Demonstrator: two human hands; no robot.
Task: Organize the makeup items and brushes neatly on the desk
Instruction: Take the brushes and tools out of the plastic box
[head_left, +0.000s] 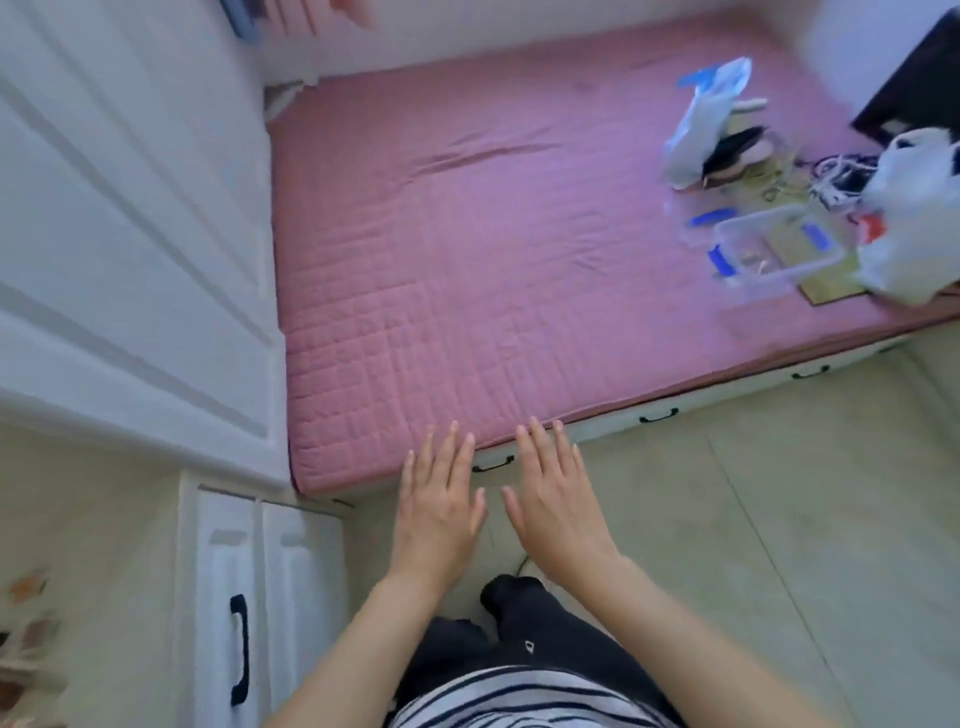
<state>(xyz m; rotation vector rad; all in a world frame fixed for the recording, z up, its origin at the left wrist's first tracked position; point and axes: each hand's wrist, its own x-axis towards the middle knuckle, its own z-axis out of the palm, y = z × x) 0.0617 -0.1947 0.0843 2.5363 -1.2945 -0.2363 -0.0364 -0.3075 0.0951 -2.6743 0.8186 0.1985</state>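
Note:
My left hand (439, 501) and my right hand (558, 506) are held out side by side in front of me, palms down, fingers straight, holding nothing. They hover over the floor near the foot edge of a pink bed (467, 249). A cream desk top (88, 545) shows at the lower left, with a few blurred makeup items (26, 623) at its left edge. No brushes can be made out.
A white cabinet (130, 234) stands on the left above white desk drawers (239, 597) with black handles. On the bed's far right lie a clear plastic box (769, 249), plastic bags (711, 119) and tangled cables (841, 176). Tiled floor (753, 519) lies to the right.

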